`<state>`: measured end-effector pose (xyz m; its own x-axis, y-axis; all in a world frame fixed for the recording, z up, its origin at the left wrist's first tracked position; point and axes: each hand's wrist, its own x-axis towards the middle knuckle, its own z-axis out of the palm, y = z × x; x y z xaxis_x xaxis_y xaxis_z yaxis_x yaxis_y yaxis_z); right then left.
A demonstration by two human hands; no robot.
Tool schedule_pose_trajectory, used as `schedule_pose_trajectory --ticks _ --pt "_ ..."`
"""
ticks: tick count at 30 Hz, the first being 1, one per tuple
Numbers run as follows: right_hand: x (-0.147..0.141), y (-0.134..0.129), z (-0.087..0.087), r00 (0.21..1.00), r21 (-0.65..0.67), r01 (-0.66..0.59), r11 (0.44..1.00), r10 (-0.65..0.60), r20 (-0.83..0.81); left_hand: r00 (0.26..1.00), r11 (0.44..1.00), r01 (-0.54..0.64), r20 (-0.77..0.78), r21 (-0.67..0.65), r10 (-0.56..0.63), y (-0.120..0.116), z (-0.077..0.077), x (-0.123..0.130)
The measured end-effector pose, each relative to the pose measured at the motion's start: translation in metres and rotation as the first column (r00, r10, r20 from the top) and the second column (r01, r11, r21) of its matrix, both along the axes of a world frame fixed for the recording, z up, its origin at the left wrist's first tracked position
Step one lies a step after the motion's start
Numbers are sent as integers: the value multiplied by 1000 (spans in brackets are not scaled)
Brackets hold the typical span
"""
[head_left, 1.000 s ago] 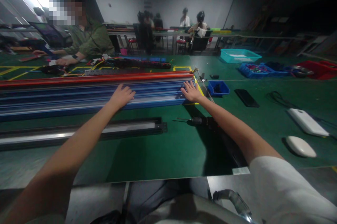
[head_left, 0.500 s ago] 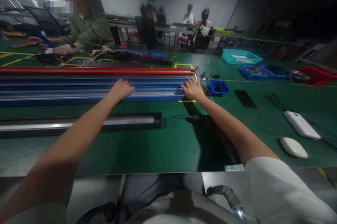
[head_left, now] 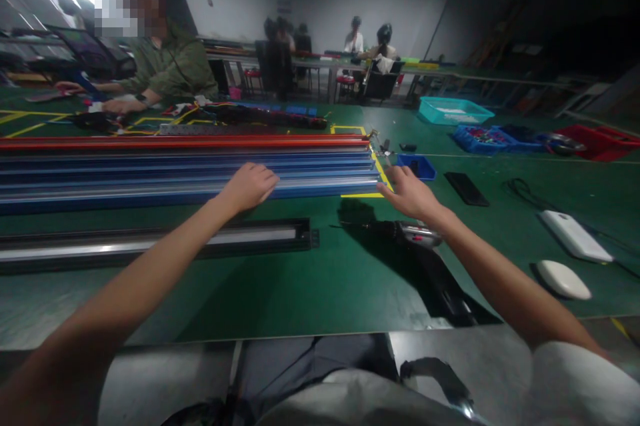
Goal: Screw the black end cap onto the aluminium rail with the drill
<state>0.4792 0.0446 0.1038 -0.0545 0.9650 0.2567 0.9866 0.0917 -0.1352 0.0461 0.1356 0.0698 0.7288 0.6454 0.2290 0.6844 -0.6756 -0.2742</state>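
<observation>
Long blue metal rails (head_left: 150, 176) lie side by side across the table, with red-orange rails (head_left: 200, 141) behind them. My left hand (head_left: 251, 186) rests on top of the blue rails nearest me, its fingers stretched out to the right and partly hidden. Just past the rails' right ends, my right hand (head_left: 411, 193) holds nothing; its thumb and fingers are apart, the thumb close to the nearest rail end. A power screwdriver (head_left: 425, 243) with a long thin bit lies below my right hand. Nearer me on the left is a separate black channel with a silvery strip (head_left: 260, 237).
Beyond my right hand are a small blue bin (head_left: 425, 169), a black phone (head_left: 466, 188), a white power bank-like box (head_left: 575, 236) and a rounded white object (head_left: 564, 279). Farther back stand a turquoise basket (head_left: 455, 111) and red bins (head_left: 600, 141). A co-worker (head_left: 175, 63) sits at the far left.
My right hand has moved right and towards me, off the rail ends, uncovering the screwdriver's body. My left hand has slid slightly right and nearer along the rails.
</observation>
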Motion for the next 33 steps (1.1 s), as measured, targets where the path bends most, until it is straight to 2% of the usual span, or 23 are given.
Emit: schedule_pose_trajectory --ticks 2,4,5,7,9,11,13,18,23,27,33 --pt "29 -38 0 987 -83 161 983 -162 -9 996 995 89 34 -40 -87 -14 1 19" --pt "53 -75 -6 944 -258 328 909 -328 44 984 982 169 75 -89 -163 -25 1 41" --pt "62 -93 -12 925 -336 373 865 -372 71 976 972 208 98 -113 -197 -28 0 52" --pt "74 -124 -25 908 -425 393 816 -416 40 957 948 274 147 -160 -252 -33 0 75" --pt "76 -147 -37 907 -491 341 802 -417 -52 938 924 325 190 -200 -289 -35 0 96" --pt "72 -163 -46 903 -484 311 818 -413 -117 924 903 363 217 -231 -316 -36 1 115" --pt "65 -170 -50 905 -462 310 831 -406 -125 914 887 388 231 -251 -334 -36 3 130" --pt "48 -167 -48 963 -371 224 901 -263 -57 905 868 410 239 -281 -351 -36 2 148" --pt "43 -160 -55 962 -356 252 900 -271 -5 929 881 364 189 -302 -319 -47 -9 145" --pt "45 -159 -58 957 -339 254 906 -286 -47 955 900 291 160 -325 -251 -55 -16 146" --pt "43 -161 -52 943 -416 245 876 -315 -109 960 860 262 209 -438 -186 -56 -14 148"
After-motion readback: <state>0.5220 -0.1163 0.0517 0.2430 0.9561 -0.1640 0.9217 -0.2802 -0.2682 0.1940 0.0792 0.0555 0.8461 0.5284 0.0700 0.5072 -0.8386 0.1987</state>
